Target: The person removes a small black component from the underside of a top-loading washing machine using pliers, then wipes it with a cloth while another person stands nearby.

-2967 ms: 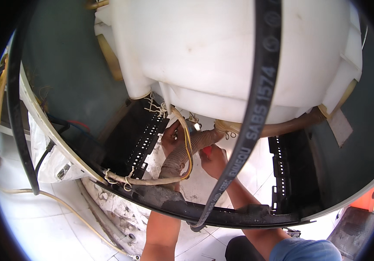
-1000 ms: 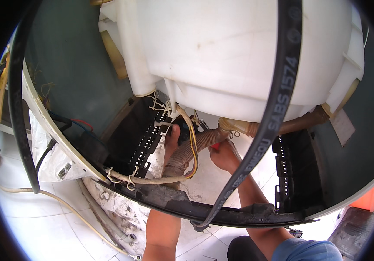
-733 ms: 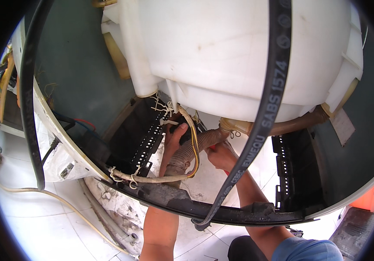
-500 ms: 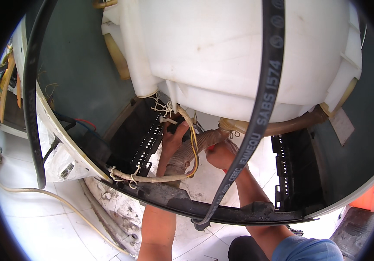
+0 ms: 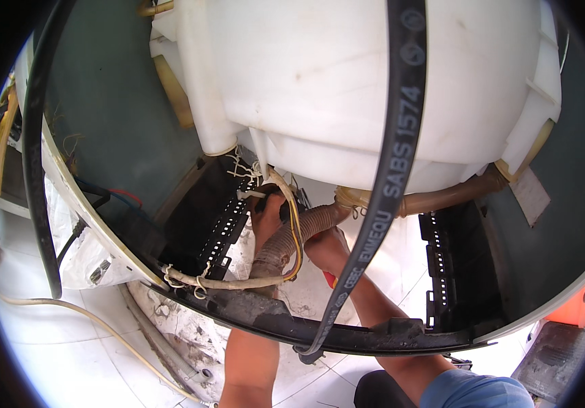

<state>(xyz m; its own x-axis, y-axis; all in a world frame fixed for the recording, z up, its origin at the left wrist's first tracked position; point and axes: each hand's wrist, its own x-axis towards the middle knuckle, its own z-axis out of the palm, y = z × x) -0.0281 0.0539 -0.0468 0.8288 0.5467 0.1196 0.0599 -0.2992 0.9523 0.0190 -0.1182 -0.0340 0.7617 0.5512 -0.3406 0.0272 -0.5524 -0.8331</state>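
A large white plastic tub (image 5: 347,81) hangs inside an opened appliance cabinet that looks like a washing machine. My arms reach up through its bottom opening. Under the tub, my left hand (image 5: 268,214) is closed around a dark part, half hidden beside the ribbed drain hose (image 5: 289,241). To the right of that hose, my right hand (image 5: 326,250) is curled closed on a tool, of which only a red bit of handle (image 5: 330,279) shows; its working end is hidden. A taped wire bundle (image 5: 238,280) loops in front of the hose.
A black flat-ribbed cord (image 5: 401,136) hangs across the view, with another black cable (image 5: 34,163) at left. The cabinet's dark lower rim (image 5: 347,338) crosses above my forearms. Perforated black panels (image 5: 435,272) flank the opening. A pale hose (image 5: 102,319) lies on white floor tiles.
My right hand has shifted left and slightly down, close against the ribbed hose. My left hand stays by the dark part. The view has shifted slightly.
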